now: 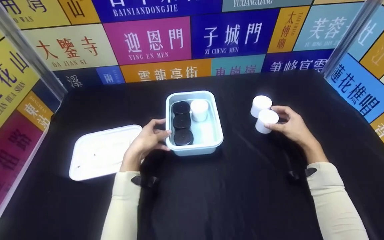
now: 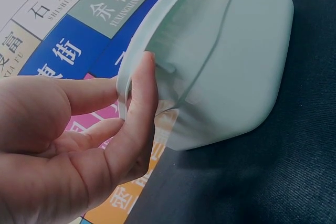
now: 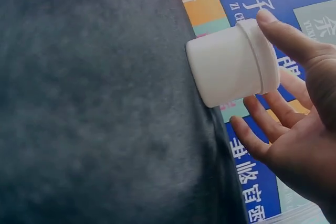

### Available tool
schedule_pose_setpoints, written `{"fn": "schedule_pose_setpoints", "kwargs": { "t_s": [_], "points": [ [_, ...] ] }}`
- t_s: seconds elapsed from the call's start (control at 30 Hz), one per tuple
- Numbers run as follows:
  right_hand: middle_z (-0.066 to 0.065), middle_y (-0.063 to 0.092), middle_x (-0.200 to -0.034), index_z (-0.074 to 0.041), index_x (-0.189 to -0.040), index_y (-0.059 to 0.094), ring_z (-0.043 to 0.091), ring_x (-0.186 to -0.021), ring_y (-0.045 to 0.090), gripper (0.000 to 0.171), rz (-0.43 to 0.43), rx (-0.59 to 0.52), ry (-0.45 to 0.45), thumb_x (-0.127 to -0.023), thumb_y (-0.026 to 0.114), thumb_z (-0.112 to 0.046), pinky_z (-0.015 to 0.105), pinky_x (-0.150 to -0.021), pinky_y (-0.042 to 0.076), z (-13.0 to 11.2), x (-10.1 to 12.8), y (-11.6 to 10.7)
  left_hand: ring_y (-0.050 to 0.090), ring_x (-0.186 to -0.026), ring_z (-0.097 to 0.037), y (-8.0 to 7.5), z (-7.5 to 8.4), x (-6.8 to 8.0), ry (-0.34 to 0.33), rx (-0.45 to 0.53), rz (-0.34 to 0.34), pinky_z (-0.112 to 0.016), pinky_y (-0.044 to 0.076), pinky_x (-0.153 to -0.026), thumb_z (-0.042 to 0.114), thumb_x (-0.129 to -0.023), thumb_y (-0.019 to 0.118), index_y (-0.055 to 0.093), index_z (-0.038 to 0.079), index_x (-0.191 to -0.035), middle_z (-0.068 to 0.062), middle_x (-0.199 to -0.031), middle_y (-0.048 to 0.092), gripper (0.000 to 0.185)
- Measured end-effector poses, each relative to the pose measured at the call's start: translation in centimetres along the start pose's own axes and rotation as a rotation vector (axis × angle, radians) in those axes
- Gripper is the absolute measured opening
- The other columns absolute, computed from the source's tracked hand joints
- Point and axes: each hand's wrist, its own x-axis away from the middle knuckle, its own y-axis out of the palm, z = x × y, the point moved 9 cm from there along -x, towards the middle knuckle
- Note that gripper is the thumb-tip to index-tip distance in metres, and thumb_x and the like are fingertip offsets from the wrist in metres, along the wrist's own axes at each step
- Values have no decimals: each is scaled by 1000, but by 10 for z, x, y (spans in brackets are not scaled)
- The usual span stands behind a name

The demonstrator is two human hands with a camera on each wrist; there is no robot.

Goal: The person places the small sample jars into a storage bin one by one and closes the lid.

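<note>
A pale green container [image 1: 212, 141] stands mid-table on the black cloth. Inside it are three black-lidded jars [image 1: 181, 122] in a row and one white jar [image 1: 199, 109]. My left hand [image 1: 163, 131] pinches the container's left rim, thumb over the edge; the left wrist view shows the left hand [image 2: 131, 77] on that rim of the container [image 2: 231, 61]. To the right, my right hand [image 1: 280, 121] grips a white jar [image 1: 266, 120] that stands on the cloth, and a second white jar [image 1: 261, 105] stands just behind it. In the right wrist view my right hand [image 3: 273, 93] has its thumb on the lid end of the white jar [image 3: 226, 66].
A white lid [image 1: 102, 151] lies flat to the left of the container, close to my left wrist. Colourful sign panels [image 1: 145, 40] wall the table at the back and both sides. Black cloth [image 1: 232, 186] covers the near part of the table.
</note>
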Motion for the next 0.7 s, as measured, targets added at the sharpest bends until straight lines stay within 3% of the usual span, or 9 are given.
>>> {"fn": "schedule_pose_setpoints", "kwargs": {
  "t_s": [0.13, 0.33, 0.53, 0.7],
  "points": [
    [9, 56, -132, -4, -141, 49, 1, -108, 55, 71, -22, -4, 8, -81, 85, -17, 6, -79, 52, 3, 1, 4, 67, -75, -19, 0, -1, 0, -1, 3, -2, -33, 66, -61, 4, -99, 60, 35, 2, -149, -17, -103, 64, 56],
    [18, 53, -139, -2, -144, 47, -1, -107, 54, 71, -44, -4, 26, -84, 82, -15, 4, -81, 50, 5, 2, 5, 68, -74, -20, 1, 2, 2, 4, 4, -10, -32, 66, -61, 4, -99, 59, 35, 1, -148, -18, -104, 63, 55],
    [12, 54, -136, -2, -144, 48, -5, -105, 54, 70, -46, -21, 33, -84, 82, -16, 5, -81, 53, 1, 1, 6, 67, -74, -19, 1, 3, 1, 7, 8, -14, -31, 66, -61, 3, -99, 59, 34, 1, -148, -18, -104, 63, 56],
    [15, 54, -141, -3, -146, 46, -3, -108, 54, 73, -52, 11, 48, -85, 81, -20, 3, -82, 48, -4, 1, 5, 66, -75, -19, 2, 3, 1, 6, -3, -10, -31, 66, -60, 3, -98, 60, 34, 1, -149, -18, -105, 63, 57]
  ]
}}
